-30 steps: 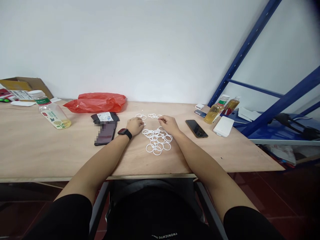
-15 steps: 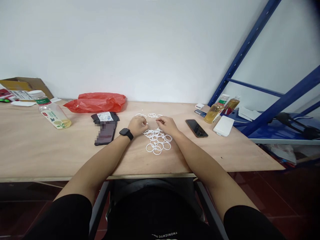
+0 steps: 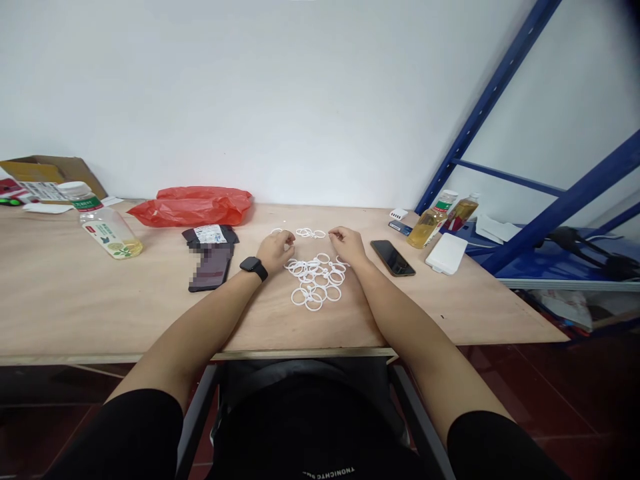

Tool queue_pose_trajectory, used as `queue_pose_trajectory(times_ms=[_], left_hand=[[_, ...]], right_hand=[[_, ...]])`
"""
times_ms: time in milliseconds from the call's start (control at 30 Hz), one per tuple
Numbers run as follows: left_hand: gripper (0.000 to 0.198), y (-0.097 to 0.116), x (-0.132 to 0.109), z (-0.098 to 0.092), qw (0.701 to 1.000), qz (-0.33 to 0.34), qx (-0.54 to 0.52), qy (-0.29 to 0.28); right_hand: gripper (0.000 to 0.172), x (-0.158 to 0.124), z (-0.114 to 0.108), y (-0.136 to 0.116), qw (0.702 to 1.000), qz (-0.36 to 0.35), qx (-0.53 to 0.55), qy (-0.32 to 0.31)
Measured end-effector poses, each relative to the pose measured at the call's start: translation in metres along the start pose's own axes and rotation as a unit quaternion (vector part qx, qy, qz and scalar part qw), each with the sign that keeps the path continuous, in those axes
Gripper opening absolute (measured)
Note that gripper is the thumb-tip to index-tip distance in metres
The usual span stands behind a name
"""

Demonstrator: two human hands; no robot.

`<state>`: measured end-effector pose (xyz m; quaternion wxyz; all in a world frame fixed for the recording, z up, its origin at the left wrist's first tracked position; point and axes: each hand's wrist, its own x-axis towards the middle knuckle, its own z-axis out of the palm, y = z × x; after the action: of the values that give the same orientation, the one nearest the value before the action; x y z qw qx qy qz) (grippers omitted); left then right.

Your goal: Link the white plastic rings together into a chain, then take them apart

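On the wooden table lies a heap of white plastic rings (image 3: pixel 320 280) with small eyelets, spread between my forearms. My left hand (image 3: pixel 275 250), with a black watch at the wrist, rests at the heap's far left side. Its fingers are curled together, and what they hold is too small to make out. Another white ring lies partly hidden behind those fingers. My right hand (image 3: pixel 349 245) is at the heap's far right side, thumb and forefinger pinched close together; anything between them cannot be made out. Just left of its fingertips lies a small far group of white rings (image 3: pixel 304 233).
A red plastic bag (image 3: pixel 193 207), a dark pouch (image 3: pixel 213 267) and a tilted bottle (image 3: pixel 107 230) are on the left. To the right lie a phone (image 3: pixel 393 258), a white case (image 3: pixel 447 253) and a drink bottle (image 3: pixel 430 223), beside a blue metal frame (image 3: pixel 487 107).
My right hand has moved right, away from the far group of rings, uncovering more of it and the top of the heap. My left hand has barely moved.
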<state>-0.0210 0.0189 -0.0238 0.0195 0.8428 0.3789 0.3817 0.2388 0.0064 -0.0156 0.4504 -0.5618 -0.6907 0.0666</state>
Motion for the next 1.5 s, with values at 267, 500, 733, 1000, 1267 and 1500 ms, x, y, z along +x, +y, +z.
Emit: queue_pose_trajectory(times_ms=[267,500,733,1000,1267,1500], left_hand=[[0.016,0.009,-0.004,-0.002,0.996,0.001,-0.078,-0.051],[0.013,0.028,-0.008,-0.002,0.982,0.029,-0.143,-0.122],[0.019,0.033,-0.008,-0.006,0.983,-0.006,-0.147,-0.108],[0.025,0.024,-0.006,0.001,0.994,-0.034,-0.093,-0.045],[0.023,0.017,-0.005,0.004,0.99,-0.065,-0.095,-0.086],[0.02,0.013,-0.006,0.006,0.987,-0.089,-0.122,-0.054]], right_hand=[[0.029,0.01,0.012,0.024,0.993,0.016,-0.073,-0.09],[0.045,0.018,0.025,0.011,0.956,0.016,-0.201,-0.214],[0.02,0.006,0.022,-0.006,0.958,0.001,-0.189,-0.217],[0.01,-0.003,0.018,-0.021,0.98,-0.1,-0.039,-0.166],[0.008,-0.012,0.028,-0.047,0.966,-0.151,0.03,-0.21],[0.015,-0.017,0.026,-0.05,0.973,-0.105,0.084,-0.189]])
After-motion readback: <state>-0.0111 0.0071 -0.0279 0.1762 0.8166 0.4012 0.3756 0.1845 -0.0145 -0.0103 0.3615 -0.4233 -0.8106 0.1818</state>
